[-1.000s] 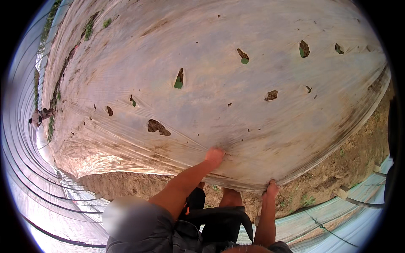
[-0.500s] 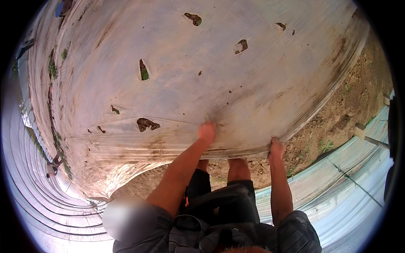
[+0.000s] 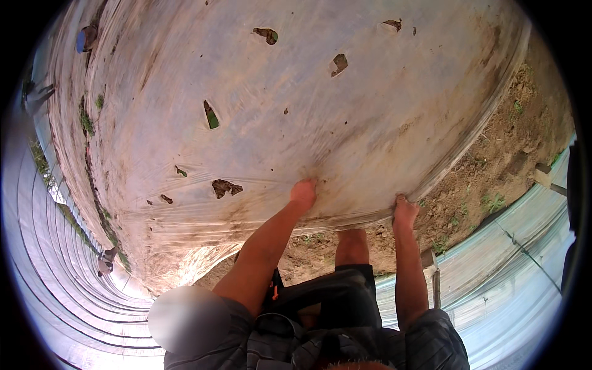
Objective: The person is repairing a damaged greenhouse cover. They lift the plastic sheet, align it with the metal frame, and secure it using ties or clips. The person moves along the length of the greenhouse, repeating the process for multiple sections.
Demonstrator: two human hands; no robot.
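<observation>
A wide sheet of dirty, translucent plastic film (image 3: 370,117) stretches out in front of me. It has several torn holes, one with brown soil showing (image 3: 226,188) and one with green inside (image 3: 211,116). My left hand (image 3: 303,192) is closed on the film a little in from its near edge, and creases run out leftward from the grip. Further right, my right hand (image 3: 405,211) is clenched around the film's edge, thumb on top. The fingertips of both hands are mostly hidden.
Bare brown soil (image 3: 487,169) with small weeds borders the film on the right. Past it are a wooden stake (image 3: 549,179) and pale plastic sheeting (image 3: 493,290). Ribbed greenhouse walling (image 3: 46,271) curves along the left, with another person (image 3: 106,263) far off. My leg (image 3: 353,248) stands at the near edge.
Both hands keep their grip on the film. My view has shifted slightly, so the far holes sit further left and lower. One of my knees has gone out of sight behind my arm.
</observation>
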